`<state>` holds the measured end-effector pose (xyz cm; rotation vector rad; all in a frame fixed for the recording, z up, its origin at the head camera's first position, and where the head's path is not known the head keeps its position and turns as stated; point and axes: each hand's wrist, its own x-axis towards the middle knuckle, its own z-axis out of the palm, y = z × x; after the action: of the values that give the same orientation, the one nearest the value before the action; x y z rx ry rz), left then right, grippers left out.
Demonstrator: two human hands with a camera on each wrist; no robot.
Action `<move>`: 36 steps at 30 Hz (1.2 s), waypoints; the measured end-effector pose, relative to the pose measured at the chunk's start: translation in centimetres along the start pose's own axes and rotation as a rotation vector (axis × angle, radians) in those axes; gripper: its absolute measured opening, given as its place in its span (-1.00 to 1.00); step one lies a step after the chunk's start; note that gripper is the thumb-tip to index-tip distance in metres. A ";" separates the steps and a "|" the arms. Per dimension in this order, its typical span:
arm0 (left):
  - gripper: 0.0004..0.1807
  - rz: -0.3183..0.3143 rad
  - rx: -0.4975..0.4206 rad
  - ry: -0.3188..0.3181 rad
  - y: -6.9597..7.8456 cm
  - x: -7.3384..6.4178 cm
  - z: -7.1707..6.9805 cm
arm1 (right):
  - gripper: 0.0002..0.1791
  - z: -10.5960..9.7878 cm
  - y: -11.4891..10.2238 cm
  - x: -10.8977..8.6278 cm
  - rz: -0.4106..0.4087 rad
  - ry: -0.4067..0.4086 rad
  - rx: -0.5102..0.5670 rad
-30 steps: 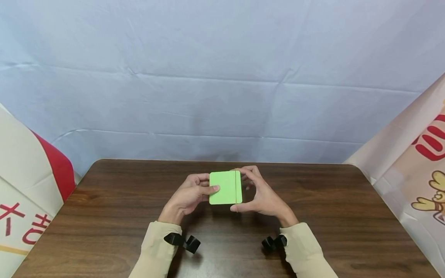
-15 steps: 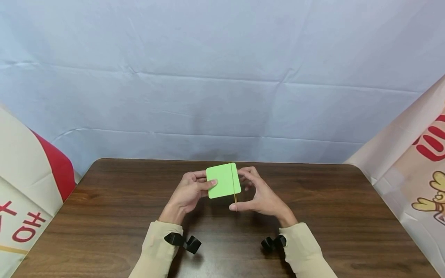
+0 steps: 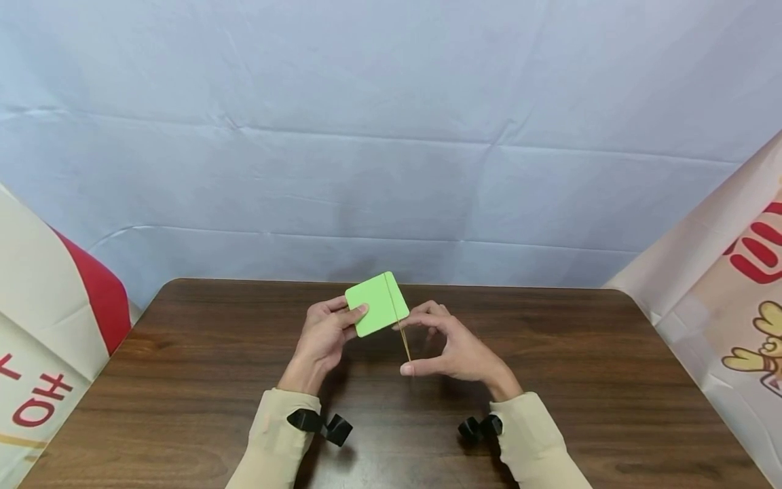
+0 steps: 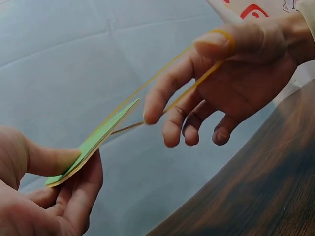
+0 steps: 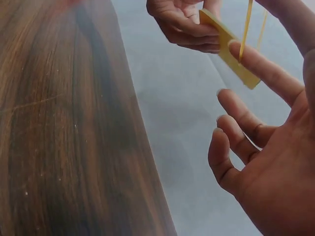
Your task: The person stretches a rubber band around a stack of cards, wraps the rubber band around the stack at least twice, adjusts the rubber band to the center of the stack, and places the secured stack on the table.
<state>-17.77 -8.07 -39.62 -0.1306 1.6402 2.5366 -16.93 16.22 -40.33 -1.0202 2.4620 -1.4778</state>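
Note:
A thin square of green card (image 3: 374, 292) with rounded corners is held above the table, tilted. My left hand (image 3: 320, 339) pinches its left side, thumb on top and fingers beneath. In the left wrist view the green card's (image 4: 106, 132) edge shows thin layers, while the right wrist view shows a yellowish face (image 5: 229, 49). A yellow rubber band (image 3: 405, 341) runs across the card and stretches out to my right hand (image 3: 458, 346). Its loop passes round my right thumb (image 4: 214, 46), which is extended. My right index finger (image 5: 266, 69) reaches to the card's corner; the other fingers are loosely bent.
Beneath both hands lies a dark wood-grain table (image 3: 214, 380) with rounded far corners. A pale blue cloth (image 3: 366, 136) hangs behind it. Printed banners stand on the left (image 3: 55, 326) and right (image 3: 733, 326). Black wrist mounts (image 3: 320, 424) sit at both sleeves.
The card has turned counterclockwise and moved left and up with my left hand. The rubber band, flat against the card before, is now drawn off its near edge by my right thumb.

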 end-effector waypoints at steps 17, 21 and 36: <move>-0.59 -0.009 -0.070 0.190 -0.5 0.7 -0.4 | -0.44 1.2 -0.9 0.6 -0.241 -0.043 0.045; -0.57 -0.012 -0.105 0.223 -0.5 0.7 -0.5 | -0.36 1.9 -1.4 0.9 -0.279 -0.008 -0.016; -0.58 0.066 -0.213 0.319 -0.2 0.7 0.0 | 0.00 3.4 -3.4 0.8 -0.083 0.186 -0.617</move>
<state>-18.41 -7.94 -39.90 -0.5348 1.4807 2.8560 -14.48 12.18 -39.16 -1.1137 3.1420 -0.8602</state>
